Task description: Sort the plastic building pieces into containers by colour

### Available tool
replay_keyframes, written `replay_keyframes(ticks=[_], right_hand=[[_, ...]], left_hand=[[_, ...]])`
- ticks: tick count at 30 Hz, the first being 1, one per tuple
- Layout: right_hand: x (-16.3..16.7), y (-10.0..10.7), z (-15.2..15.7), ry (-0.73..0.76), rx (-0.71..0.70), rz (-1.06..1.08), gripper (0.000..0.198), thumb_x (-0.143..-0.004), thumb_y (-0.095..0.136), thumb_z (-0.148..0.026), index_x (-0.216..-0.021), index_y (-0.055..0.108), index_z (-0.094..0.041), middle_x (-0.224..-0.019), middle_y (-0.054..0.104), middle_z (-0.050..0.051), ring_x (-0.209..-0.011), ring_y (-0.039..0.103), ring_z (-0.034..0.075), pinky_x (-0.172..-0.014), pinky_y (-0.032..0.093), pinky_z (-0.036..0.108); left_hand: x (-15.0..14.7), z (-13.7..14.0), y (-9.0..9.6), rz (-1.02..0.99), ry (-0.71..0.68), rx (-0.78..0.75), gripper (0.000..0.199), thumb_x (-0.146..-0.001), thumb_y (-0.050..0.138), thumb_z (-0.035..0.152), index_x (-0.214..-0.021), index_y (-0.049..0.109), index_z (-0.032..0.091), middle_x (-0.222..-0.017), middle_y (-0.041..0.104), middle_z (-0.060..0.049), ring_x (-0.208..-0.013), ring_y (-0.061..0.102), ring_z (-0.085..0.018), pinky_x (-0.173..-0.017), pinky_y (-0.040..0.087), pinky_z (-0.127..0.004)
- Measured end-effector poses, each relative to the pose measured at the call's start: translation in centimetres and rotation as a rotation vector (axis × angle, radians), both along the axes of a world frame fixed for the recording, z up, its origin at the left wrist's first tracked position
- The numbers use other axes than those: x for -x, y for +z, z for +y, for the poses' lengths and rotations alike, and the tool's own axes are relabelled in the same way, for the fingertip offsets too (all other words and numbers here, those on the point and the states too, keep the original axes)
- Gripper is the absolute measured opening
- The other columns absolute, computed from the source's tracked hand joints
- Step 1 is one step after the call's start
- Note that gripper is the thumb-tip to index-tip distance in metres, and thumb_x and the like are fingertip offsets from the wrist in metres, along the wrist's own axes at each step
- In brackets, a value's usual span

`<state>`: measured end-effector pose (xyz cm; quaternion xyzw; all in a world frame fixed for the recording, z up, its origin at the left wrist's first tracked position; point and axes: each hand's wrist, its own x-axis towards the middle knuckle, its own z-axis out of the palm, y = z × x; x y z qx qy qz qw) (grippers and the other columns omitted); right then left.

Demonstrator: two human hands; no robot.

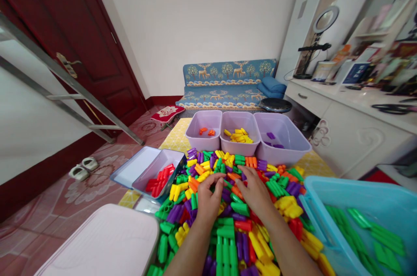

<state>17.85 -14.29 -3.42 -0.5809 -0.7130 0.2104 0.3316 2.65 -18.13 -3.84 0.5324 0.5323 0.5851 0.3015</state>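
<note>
A wide heap of plastic building pieces (224, 241) in green, yellow, purple, red and orange covers the table in front of me. My left hand (208, 193) is over the middle of the heap, its thumb and index finger drawn together; whatever is between them, if anything, is hidden. Just to the right, my right hand (254, 189) rests low on the heap with fingers stretched out and apart. An orange piece (233, 176) lies between the two hands. Green pieces (240, 208) sit below them.
Behind the heap stand three lilac bins with orange (203, 113), yellow (239, 115) and purple (282, 119) pieces. An open-lidded box (146, 176) at left holds red pieces; a blue tub (358, 184) at right holds green ones. A pale lid (100, 241) is front left.
</note>
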Motion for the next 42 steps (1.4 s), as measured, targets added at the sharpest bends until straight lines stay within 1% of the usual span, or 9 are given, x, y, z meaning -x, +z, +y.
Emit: replay_keyframes(ticks=[4,9,15,19,26,31,35,38,42], right_hand=[[-0.2,-0.3,0.3,-0.024,0.065,-0.059,0.05,-0.082,0.053,-0.029,-0.129,0.053,-0.012,-0.128,0.054,0.019,-0.117,0.056,0.028,-0.097,0.045,0.042],[-0.3,0.0,0.4,-0.04,0.08,0.167,0.041,-0.073,0.059,-0.025,-0.112,0.062,-0.017,-0.117,0.06,0.014,-0.09,0.066,0.024,-0.08,0.053,0.039],[0.0,1.5,-1.2,0.144,0.267,0.768,0.052,-0.072,0.062,-0.029,-0.122,0.053,-0.018,-0.054,0.059,-0.006,-0.043,0.056,0.014,-0.047,0.045,0.025],[0.3,2.4,-2.1,0.28,0.32,0.855,0.047,-0.072,0.063,-0.028,-0.117,0.056,-0.019,-0.046,0.054,-0.008,-0.042,0.051,0.01,-0.047,0.042,0.021],[0.6,2.2,-2.1,0.211,0.193,0.685,0.048,-0.076,0.061,-0.024,-0.123,0.055,-0.025,-0.101,0.068,0.003,-0.061,0.061,0.011,-0.057,0.05,0.025],[-0.6,3.1,-2.1,0.153,0.112,0.437,0.026,-0.077,0.064,-0.031,-0.101,0.07,-0.022,-0.087,0.072,0.003,-0.077,0.065,0.019,-0.072,0.052,0.034],[-2.5,4.3,-1.3,0.225,0.209,0.415,0.024,-0.073,0.067,-0.03,-0.094,0.072,-0.02,-0.084,0.073,0.004,-0.076,0.066,0.021,-0.071,0.053,0.035],[-3.7,5.2,-0.3,0.148,0.232,0.639,0.027,-0.066,0.075,-0.032,-0.089,0.072,-0.019,-0.085,0.074,0.005,-0.075,0.068,0.021,-0.069,0.054,0.034],[-4.1,6.0,0.4,-0.071,0.002,1.215,0.047,-0.066,0.077,-0.04,-0.109,0.065,-0.024,-0.115,0.068,0.006,-0.097,0.067,0.02,-0.078,0.054,0.031]], left_hand=[[0.0,0.1,-0.2,0.003,-0.007,-0.004,0.022,-0.086,0.056,0.032,-0.094,0.071,0.017,-0.072,0.07,-0.002,-0.072,0.064,-0.018,-0.07,0.049,-0.028],[0.0,0.2,-0.5,0.002,-0.012,-0.004,0.022,-0.087,0.056,0.032,-0.093,0.07,0.017,-0.072,0.069,-0.002,-0.072,0.065,-0.018,-0.07,0.049,-0.028],[-0.2,0.1,0.0,0.003,-0.05,-0.05,0.027,-0.084,0.061,0.032,-0.106,0.067,0.018,-0.093,0.072,-0.006,-0.08,0.066,-0.019,-0.075,0.052,-0.03],[-0.3,-0.3,0.5,0.049,-0.178,-0.079,0.037,-0.084,0.063,0.03,-0.119,0.063,0.02,-0.105,0.071,-0.007,-0.092,0.066,-0.02,-0.085,0.051,-0.033],[-0.2,-0.3,0.4,0.045,-0.095,-0.133,0.016,-0.085,0.062,0.026,-0.096,0.071,0.018,-0.088,0.072,-0.005,-0.082,0.066,-0.018,-0.076,0.051,-0.029],[-0.1,-0.3,0.5,0.046,-0.051,-0.151,0.014,-0.086,0.06,0.027,-0.088,0.072,0.018,-0.08,0.072,-0.003,-0.078,0.066,-0.018,-0.075,0.05,-0.028],[-0.1,-0.3,0.3,0.051,-0.043,-0.115,0.016,-0.087,0.059,0.028,-0.09,0.071,0.018,-0.079,0.073,-0.003,-0.078,0.066,-0.018,-0.075,0.05,-0.028],[-0.1,-0.2,0.1,0.055,-0.026,-0.092,0.017,-0.087,0.059,0.028,-0.09,0.071,0.018,-0.078,0.073,-0.003,-0.078,0.066,-0.018,-0.076,0.049,-0.028],[0.0,-0.2,-0.1,0.057,-0.012,-0.074,0.017,-0.087,0.059,0.029,-0.092,0.071,0.018,-0.077,0.073,-0.003,-0.077,0.066,-0.018,-0.076,0.049,-0.028]])
